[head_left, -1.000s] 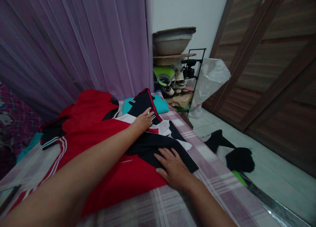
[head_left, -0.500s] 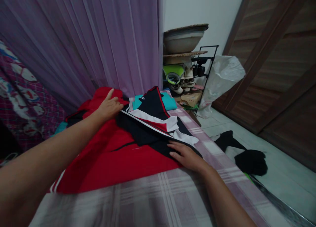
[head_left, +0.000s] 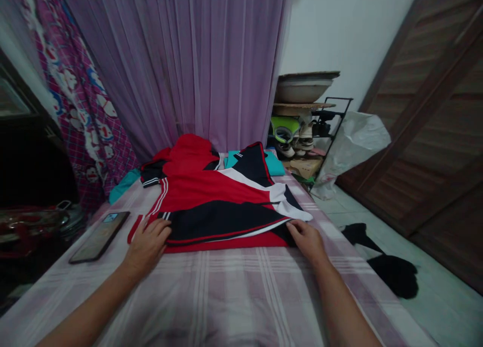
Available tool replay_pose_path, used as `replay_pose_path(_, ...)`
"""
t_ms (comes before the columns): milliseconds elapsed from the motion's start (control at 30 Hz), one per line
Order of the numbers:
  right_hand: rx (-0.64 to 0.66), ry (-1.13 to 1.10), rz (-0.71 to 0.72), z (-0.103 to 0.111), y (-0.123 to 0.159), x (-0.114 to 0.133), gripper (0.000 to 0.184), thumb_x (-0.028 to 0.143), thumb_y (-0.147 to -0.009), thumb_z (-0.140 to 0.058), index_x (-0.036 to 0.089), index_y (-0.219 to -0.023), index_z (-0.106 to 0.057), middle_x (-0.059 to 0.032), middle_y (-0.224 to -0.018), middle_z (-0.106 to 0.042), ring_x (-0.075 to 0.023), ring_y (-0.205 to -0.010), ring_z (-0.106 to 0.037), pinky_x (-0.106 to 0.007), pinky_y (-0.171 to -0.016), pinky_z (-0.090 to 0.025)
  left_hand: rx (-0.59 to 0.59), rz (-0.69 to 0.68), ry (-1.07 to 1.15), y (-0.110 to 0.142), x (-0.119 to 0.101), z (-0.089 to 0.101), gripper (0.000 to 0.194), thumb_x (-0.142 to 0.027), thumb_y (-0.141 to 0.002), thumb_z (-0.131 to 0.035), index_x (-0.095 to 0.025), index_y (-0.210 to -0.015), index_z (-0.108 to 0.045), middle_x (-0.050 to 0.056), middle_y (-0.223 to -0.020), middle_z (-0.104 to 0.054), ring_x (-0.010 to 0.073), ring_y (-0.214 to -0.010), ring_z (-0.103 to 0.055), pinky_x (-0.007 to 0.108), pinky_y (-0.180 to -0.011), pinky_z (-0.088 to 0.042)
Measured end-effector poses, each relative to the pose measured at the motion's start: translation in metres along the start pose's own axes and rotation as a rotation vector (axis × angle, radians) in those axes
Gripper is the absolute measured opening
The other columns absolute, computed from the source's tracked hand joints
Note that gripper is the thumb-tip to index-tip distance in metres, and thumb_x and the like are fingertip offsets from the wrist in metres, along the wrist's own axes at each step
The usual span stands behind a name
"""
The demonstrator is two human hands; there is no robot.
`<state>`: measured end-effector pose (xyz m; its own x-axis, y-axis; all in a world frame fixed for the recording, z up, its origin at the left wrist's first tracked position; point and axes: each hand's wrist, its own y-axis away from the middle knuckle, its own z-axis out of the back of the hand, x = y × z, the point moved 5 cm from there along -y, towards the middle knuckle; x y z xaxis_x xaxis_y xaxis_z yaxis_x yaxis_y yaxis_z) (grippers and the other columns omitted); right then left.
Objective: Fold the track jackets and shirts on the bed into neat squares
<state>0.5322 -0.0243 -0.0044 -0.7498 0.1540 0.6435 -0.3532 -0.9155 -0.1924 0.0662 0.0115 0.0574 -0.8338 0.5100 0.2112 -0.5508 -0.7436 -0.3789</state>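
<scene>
A red jacket (head_left: 211,186) with a white collar lies on the bed, its navy sleeve (head_left: 222,221) folded lengthwise over the front. At the striped cuff end, my left hand (head_left: 147,244) is closed on the sleeve and hem, fingers bent over the cloth. My right hand (head_left: 307,241) pinches the jacket near the shoulder, just below the collar, with thumb and fingers together. The second navy sleeve (head_left: 252,163) points away toward the curtain. Behind the jacket sits another red garment (head_left: 192,150) with a striped navy cuff.
Left of the jacket a phone (head_left: 100,236) lies on the plaid bedsheet (head_left: 226,296). Turquoise cloth (head_left: 274,164) sits at the far end, before a purple curtain (head_left: 211,75). A shoe rack (head_left: 339,115) and a white bag (head_left: 352,145) stand beyond. Dark clothing (head_left: 392,271) is on the floor.
The near sleeve now lies straight across the red body. My left hand has come back toward me to the cuff end; my right hand stays near the shoulder. The view has swung left.
</scene>
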Motion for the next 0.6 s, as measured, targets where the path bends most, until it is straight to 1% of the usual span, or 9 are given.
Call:
replay_pose_path(33, -0.051, 0.067, -0.028, 0.003, 0.005, 0.001, 0.036, 0.049, -0.085, -0.049, 0.022, -0.095, -0.069, -0.0073, -0.086, -0.073, -0.0243, -0.078, -0.067, -0.034, -0.069, -0.049, 0.002, 0.036, 0.038, 0.008, 0.002, -0.009, 0.029, -0.014, -0.079, -0.046, -0.024, -0.098, -0.066, 0.010, -0.117, -0.071, 0.0301, -0.113, -0.062, 0.056, -0.107, -0.035)
replay_pose_path(100, -0.150, 0.193, -0.013, 0.009, 0.014, 0.007, 0.035, 0.043, -0.083, -0.052, 0.022, -0.108, -0.066, -0.0062, -0.091, -0.072, -0.0231, -0.079, -0.066, -0.032, -0.067, -0.047, 0.009, 0.093, 0.095, 0.011, 0.008, -0.017, 0.031, -0.015, -0.082, -0.043, -0.024, -0.100, -0.066, 0.011, -0.114, -0.072, 0.0286, -0.107, -0.065, 0.051, -0.100, -0.044)
replay_pose_path(167, -0.187, 0.301, 0.052, 0.010, 0.022, 0.014, 0.038, 0.036, -0.085, -0.050, 0.024, -0.119, -0.063, -0.0060, -0.099, -0.071, -0.0225, -0.083, -0.066, -0.032, -0.067, -0.046, 0.009, 0.096, 0.121, 0.002, 0.012, -0.014, 0.031, -0.015, -0.083, -0.042, -0.023, -0.100, -0.066, 0.012, -0.110, -0.073, 0.0277, -0.102, -0.067, 0.046, -0.092, -0.050)
replay_pose_path(267, -0.177, 0.416, 0.107, 0.010, 0.029, 0.018, 0.034, 0.034, -0.093, -0.041, 0.026, -0.111, -0.069, -0.0078, -0.104, -0.070, -0.0233, -0.088, -0.065, -0.033, -0.068, -0.045, -0.082, 0.072, 0.127, -0.009, 0.019, 0.005, 0.031, -0.014, -0.083, -0.041, -0.022, -0.098, -0.067, 0.012, -0.110, -0.072, 0.0276, -0.103, -0.066, 0.044, -0.093, -0.050)
replay_pose_path(333, -0.209, 0.449, 0.130, 0.014, 0.032, 0.019, 0.037, 0.034, -0.095, -0.038, 0.023, -0.102, -0.072, -0.0102, -0.103, -0.069, -0.0244, -0.091, -0.064, -0.034, -0.074, -0.046, -0.157, 0.061, 0.122, -0.007, 0.023, 0.011, 0.030, -0.013, -0.084, -0.041, -0.022, -0.097, -0.067, 0.013, -0.114, -0.071, 0.0282, -0.108, -0.064, 0.047, -0.097, -0.048)
replay_pose_path(367, -0.224, 0.459, 0.150, 0.015, 0.034, 0.021, 0.036, 0.033, -0.094, -0.039, 0.021, -0.100, -0.073, -0.0108, -0.101, -0.069, -0.0249, -0.093, -0.063, -0.035, -0.077, -0.046, -0.176, 0.051, 0.120, -0.002, 0.024, 0.010, 0.031, -0.012, -0.083, -0.041, -0.022, -0.097, -0.066, 0.013, -0.115, -0.071, 0.0285, -0.110, -0.063, 0.047, -0.099, -0.047)
replay_pose_path(433, -0.212, 0.473, 0.219, 0.014, 0.039, 0.027, 0.030, 0.029, -0.090, -0.045, 0.020, -0.092, -0.073, -0.0107, -0.098, -0.068, -0.0249, -0.094, -0.062, -0.035, -0.081, -0.046, -0.167, 0.022, 0.126, 0.013, 0.026, -0.001, 0.032, -0.009, -0.081, -0.041, -0.022, -0.095, -0.066, 0.012, -0.112, -0.072, 0.0281, -0.108, -0.064, 0.047, -0.098, -0.048)
replay_pose_path(533, -0.154, 0.483, 0.315, 0.011, 0.046, 0.036, 0.022, 0.023, -0.083, -0.050, 0.021, -0.083, -0.072, -0.0095, -0.102, -0.068, -0.0244, -0.097, -0.061, -0.035, -0.086, -0.044, -0.124, 0.012, 0.153, 0.034, 0.030, -0.025, 0.033, -0.008, -0.079, -0.042, -0.023, -0.095, -0.066, 0.011, -0.109, -0.072, 0.0275, -0.106, -0.065, 0.045, -0.096, -0.049)
replay_pose_path(600, -0.138, 0.499, 0.307, 0.012, 0.047, 0.040, 0.023, 0.022, -0.084, -0.049, 0.021, -0.082, -0.072, -0.0092, -0.101, -0.070, -0.0247, -0.096, -0.061, -0.036, -0.085, -0.043, -0.099, 0.021, 0.174, 0.042, 0.033, -0.034, 0.033, -0.009, -0.079, -0.043, -0.023, -0.097, -0.066, 0.011, -0.111, -0.072, 0.0273, -0.107, -0.065, 0.044, -0.095, -0.049)
